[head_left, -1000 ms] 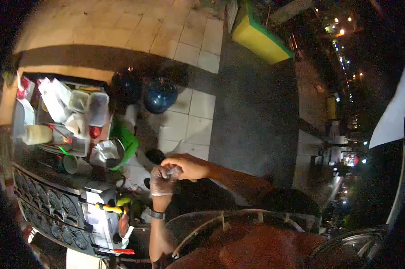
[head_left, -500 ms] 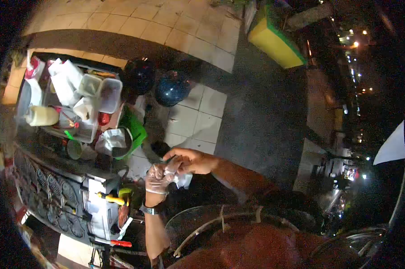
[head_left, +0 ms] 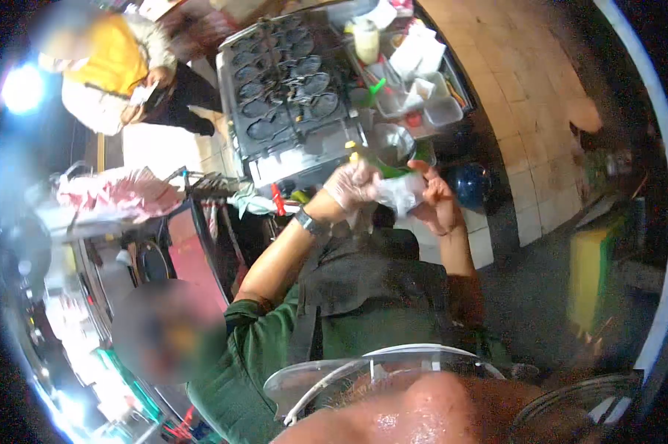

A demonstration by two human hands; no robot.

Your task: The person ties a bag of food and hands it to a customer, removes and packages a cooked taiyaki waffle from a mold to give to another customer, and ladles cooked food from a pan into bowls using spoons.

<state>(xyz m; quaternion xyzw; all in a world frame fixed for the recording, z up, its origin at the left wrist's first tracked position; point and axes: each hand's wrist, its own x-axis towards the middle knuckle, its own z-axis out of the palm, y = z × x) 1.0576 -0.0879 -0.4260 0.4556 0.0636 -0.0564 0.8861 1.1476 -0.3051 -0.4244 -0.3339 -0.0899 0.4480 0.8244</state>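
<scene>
My left hand (head_left: 351, 186), in a thin clear plastic glove and with a dark watch on the wrist, is closed at the near edge of a crumpled whitish translucent piece of plastic (head_left: 400, 194). The plastic stretches between my two hands; its exact kind is blurred. My right hand (head_left: 436, 203) looks bare, its fingers curled at the other edge of the plastic. Just beyond the hands are a metal bowl (head_left: 393, 142) and the waffle-type griddle (head_left: 293, 85) with rows of dark shaped moulds.
A tray of clear tubs (head_left: 443, 109), white packets and a squeeze bottle (head_left: 366, 42) stands beyond the griddle. A red-handled tool (head_left: 277, 200) lies at its near edge. A person (head_left: 112, 63) stands at upper left. A dark blue round object (head_left: 471, 185) is at right.
The view has swung round, bringing the griddle to the top middle and a person into sight. My hands, pressed together before, are now apart with the whitish plastic between them.
</scene>
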